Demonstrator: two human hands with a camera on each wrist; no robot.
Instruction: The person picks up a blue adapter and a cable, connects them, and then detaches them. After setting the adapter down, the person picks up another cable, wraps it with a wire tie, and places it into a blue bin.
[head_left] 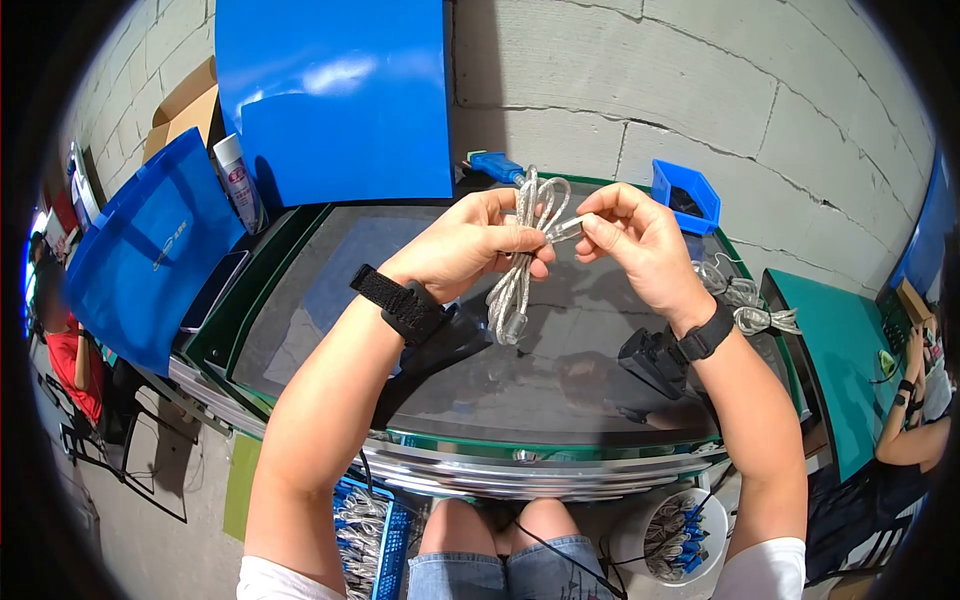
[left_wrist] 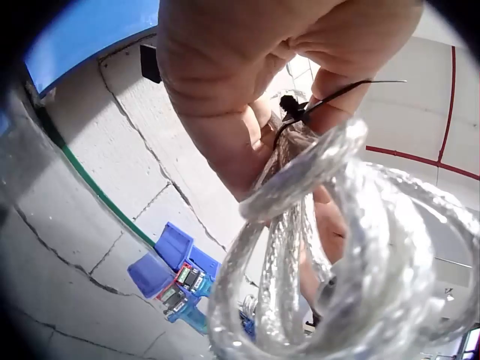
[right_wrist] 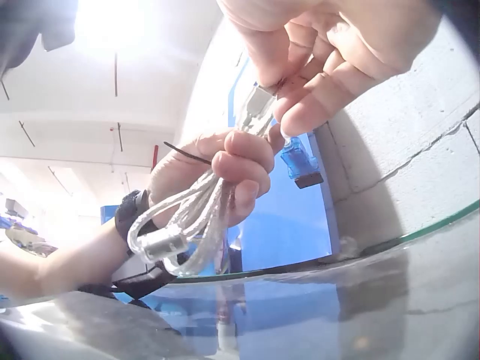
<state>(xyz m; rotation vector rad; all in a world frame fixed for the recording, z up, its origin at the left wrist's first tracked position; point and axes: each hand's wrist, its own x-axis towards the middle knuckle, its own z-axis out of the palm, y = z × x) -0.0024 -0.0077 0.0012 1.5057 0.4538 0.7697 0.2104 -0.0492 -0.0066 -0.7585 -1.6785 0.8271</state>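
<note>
A coiled silvery cable (head_left: 512, 290) hangs above the dark mat, its middle pinched between the thumb and fingers of my left hand (head_left: 480, 240). In the left wrist view a black tie (left_wrist: 294, 112) wraps the bundle at those fingers. My right hand (head_left: 640, 245) pinches the small plug end (head_left: 590, 222) of the cable, just right of the bundle. The blue connector (head_left: 495, 167) sticks out at the coil's upper left; the right wrist view shows this connector (right_wrist: 300, 161) below my right fingers. A grey ferrite block (right_wrist: 163, 244) sits on the lower loops.
More tied cables (head_left: 755, 305) lie at the mat's right, with a blue bin (head_left: 686, 196) behind. A spray can (head_left: 240, 183) stands at the left beside a blue board (head_left: 335, 110). Below are a blue basket (head_left: 395, 540) and a white bucket (head_left: 715, 520) of cables. Other people sit at both sides.
</note>
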